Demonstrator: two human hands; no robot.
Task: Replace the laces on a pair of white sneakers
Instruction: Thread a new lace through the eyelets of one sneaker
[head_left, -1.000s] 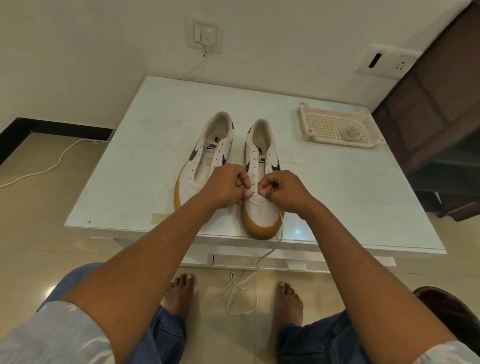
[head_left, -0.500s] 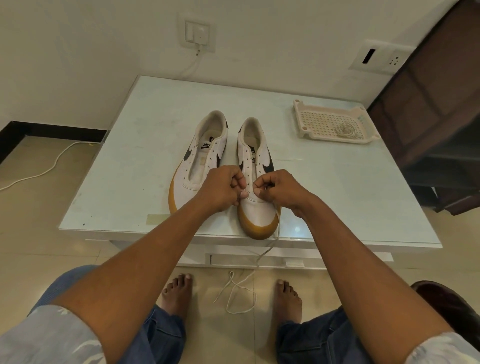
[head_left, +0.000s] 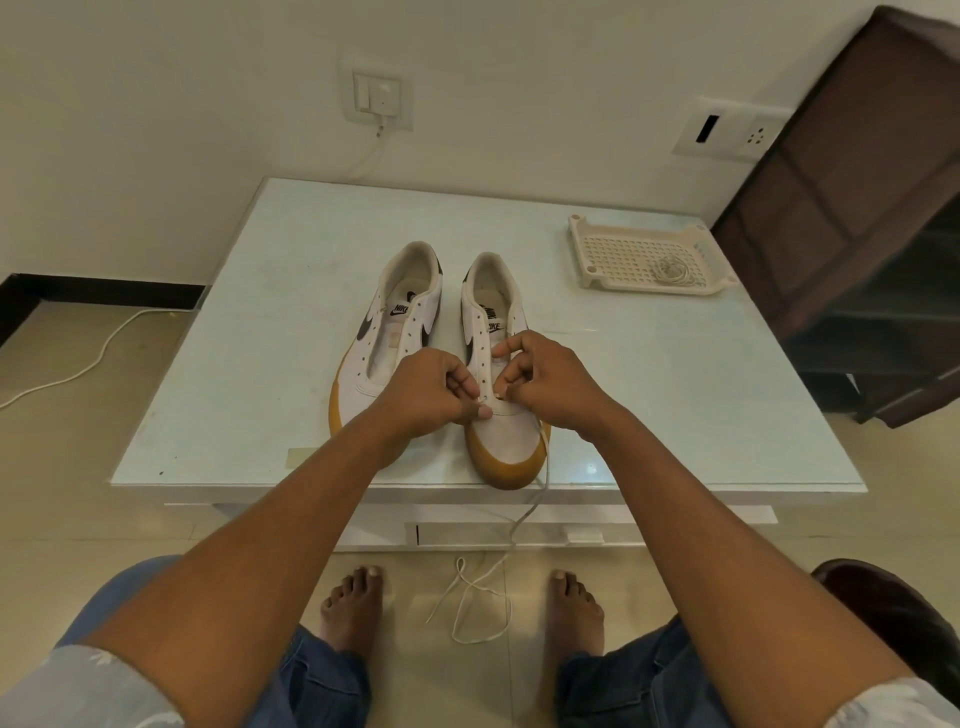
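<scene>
Two white sneakers with gum soles stand side by side on the white table (head_left: 234, 395). The left sneaker (head_left: 400, 332) has bare eyelets. Both my hands rest on the front of the right sneaker (head_left: 506, 441), at its lowest eyelets. My left hand (head_left: 431, 389) pinches the left eyelet flap there. My right hand (head_left: 545, 379) is closed on a white lace (head_left: 524, 519) that runs past the toe, off the table edge and down to a loop on the floor. Fingers hide the lace tip.
A cream perforated tray (head_left: 623, 254) with a coiled lace (head_left: 672, 270) sits at the table's back right. A dark brown cabinet (head_left: 857, 208) stands to the right. My bare feet are on the tiled floor below; a white cable (head_left: 93, 358) lies on the floor at left.
My right hand's fingers have spread and reached a little farther up the right sneaker's eyelet row. The left hand has stayed on the flap; the view has shifted slightly.
</scene>
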